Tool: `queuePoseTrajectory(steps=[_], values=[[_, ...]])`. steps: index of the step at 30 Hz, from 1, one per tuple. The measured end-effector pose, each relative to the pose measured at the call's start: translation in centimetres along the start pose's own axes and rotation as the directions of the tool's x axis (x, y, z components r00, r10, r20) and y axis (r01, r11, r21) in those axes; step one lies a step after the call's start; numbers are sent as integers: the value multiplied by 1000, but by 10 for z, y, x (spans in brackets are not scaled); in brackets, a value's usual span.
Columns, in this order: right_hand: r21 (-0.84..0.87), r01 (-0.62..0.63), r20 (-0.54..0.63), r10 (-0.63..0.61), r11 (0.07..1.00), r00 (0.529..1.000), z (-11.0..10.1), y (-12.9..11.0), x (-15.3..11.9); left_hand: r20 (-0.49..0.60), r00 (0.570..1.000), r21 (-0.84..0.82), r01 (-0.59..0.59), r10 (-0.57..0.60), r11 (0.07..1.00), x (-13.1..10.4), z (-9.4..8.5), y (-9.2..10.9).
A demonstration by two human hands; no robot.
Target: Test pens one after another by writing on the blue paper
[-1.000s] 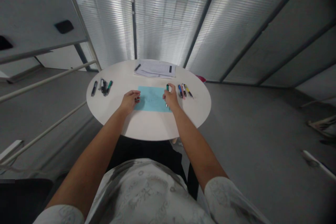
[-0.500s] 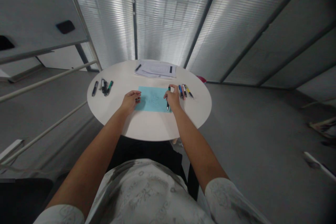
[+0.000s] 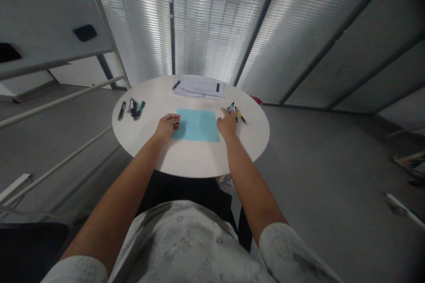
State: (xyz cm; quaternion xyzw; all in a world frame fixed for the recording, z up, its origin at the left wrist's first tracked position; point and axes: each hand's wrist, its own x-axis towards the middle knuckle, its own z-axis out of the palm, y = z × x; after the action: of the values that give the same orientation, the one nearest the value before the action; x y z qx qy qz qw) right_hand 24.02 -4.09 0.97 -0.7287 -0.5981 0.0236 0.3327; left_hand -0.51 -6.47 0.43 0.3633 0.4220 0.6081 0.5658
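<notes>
My right hand (image 3: 227,124) is at the right edge of the blue sheet of paper (image 3: 199,126). Its index finger is stretched out and its thumb is apart from it. Just beyond its fingers lie a green-ended pen (image 3: 231,105) and a yellow pen (image 3: 240,115), with other pens partly covered by the hand. At the sheet's left edge rests my left hand (image 3: 166,127), fingers curled together. Something small and dark shows by its fingertips, too small to name. Faint line marks appear on the sheet.
Several markers and pens (image 3: 132,108) lie at the left of the round white table (image 3: 192,161). A stack of papers (image 3: 198,87) with a dark pen (image 3: 176,84) on it sits at the far edge. A white metal rail (image 3: 59,100) stands to the left.
My right hand has moved right, off the sheet, to the pens. The dark pen it held over the paper is no longer between its thumb and index finger. My left hand has hardly moved.
</notes>
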Motion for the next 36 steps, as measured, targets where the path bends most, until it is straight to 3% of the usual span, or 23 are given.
queuePoseTrajectory(steps=[16, 25, 36], values=[[-103, -50, -4, 50, 993, 999, -1, 27, 8, 8, 1000, -5, -2, 2, 1000, 0, 0, -1], [-248, -63, -50, 52, 967, 997, -2, 24, 6, -4, 1000, 9, -2, 2, 1000, 2, 0, -2], [-192, -141, -56, 132, 971, 990, -7, 17, 3, 0, 1000, -8, 3, -3, 1000, 1, -1, -1]])
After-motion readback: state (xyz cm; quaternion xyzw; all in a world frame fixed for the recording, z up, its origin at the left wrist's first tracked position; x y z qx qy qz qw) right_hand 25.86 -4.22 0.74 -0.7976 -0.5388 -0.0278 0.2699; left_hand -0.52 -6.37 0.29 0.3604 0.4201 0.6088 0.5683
